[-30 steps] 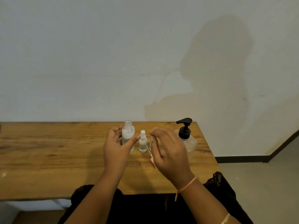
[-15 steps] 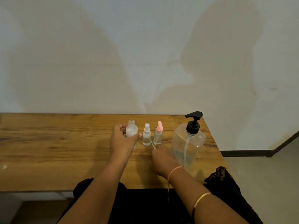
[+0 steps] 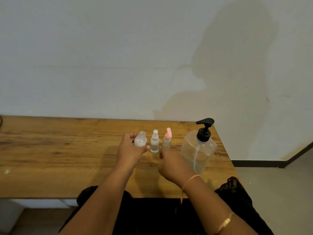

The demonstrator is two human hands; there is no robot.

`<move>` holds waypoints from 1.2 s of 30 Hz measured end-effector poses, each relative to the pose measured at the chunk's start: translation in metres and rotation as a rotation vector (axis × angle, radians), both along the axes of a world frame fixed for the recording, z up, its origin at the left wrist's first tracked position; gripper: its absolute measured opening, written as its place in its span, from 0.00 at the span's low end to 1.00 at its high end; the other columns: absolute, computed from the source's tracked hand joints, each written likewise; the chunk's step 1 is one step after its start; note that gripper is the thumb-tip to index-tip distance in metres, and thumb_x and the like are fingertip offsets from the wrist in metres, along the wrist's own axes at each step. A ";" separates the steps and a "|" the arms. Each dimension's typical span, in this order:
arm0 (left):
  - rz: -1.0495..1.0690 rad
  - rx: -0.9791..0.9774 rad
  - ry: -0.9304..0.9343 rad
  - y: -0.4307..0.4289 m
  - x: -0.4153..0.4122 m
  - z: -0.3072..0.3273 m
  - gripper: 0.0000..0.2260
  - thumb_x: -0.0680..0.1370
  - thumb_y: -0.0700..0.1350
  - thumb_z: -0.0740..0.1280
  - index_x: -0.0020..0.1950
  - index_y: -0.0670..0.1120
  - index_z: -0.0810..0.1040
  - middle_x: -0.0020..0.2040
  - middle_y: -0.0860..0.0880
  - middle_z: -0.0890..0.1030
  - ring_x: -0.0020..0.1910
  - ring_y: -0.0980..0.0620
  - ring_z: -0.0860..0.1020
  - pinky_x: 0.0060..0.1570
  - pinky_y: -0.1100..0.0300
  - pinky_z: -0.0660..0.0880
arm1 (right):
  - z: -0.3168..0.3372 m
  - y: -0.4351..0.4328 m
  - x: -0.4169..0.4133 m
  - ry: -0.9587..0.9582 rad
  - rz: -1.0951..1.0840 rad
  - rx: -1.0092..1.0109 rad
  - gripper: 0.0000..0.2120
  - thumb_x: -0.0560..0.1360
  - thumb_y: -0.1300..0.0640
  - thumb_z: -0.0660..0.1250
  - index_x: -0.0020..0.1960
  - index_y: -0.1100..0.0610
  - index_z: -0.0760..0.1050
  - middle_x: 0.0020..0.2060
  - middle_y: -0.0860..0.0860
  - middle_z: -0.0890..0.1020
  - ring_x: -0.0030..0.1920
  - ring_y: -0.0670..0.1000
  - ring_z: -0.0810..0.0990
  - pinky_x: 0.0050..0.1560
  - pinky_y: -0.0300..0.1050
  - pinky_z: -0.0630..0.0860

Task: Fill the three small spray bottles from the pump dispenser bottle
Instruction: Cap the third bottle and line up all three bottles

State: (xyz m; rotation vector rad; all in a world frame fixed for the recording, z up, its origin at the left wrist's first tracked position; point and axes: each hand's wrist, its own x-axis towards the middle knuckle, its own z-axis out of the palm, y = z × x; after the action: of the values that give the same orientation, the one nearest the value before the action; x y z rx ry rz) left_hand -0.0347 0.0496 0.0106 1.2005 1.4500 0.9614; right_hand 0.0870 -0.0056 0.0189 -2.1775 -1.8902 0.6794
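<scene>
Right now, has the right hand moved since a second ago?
Yes. The right hand dropped from beside the middle bottle's top to below its base, towards the near edge of the table.

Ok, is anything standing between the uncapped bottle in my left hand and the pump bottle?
Yes. The white-capped spray bottle and the pink-capped bottle stand in a row between the uncapped bottle, held by the left hand, and the pump bottle. The right hand sits just in front of the pink-capped one.

Three small spray bottles (image 3: 140, 141) (image 3: 154, 145) (image 3: 167, 141), one pump dispenser bottle (image 3: 198, 150), two hands (image 3: 130, 151) (image 3: 174, 165)
</scene>
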 end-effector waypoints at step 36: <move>-0.343 0.126 0.116 -0.012 0.016 0.012 0.17 0.68 0.32 0.72 0.51 0.47 0.74 0.52 0.49 0.80 0.50 0.52 0.78 0.49 0.53 0.76 | 0.036 -0.009 0.021 0.266 0.096 0.531 0.11 0.77 0.63 0.63 0.58 0.57 0.75 0.53 0.50 0.80 0.53 0.47 0.77 0.53 0.39 0.75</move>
State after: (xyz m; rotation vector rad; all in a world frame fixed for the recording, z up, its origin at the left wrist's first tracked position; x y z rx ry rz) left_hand -0.0184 0.0374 0.0224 1.5601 1.2311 0.7650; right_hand 0.1078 -0.0147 0.0553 -1.5963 -1.7865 0.3939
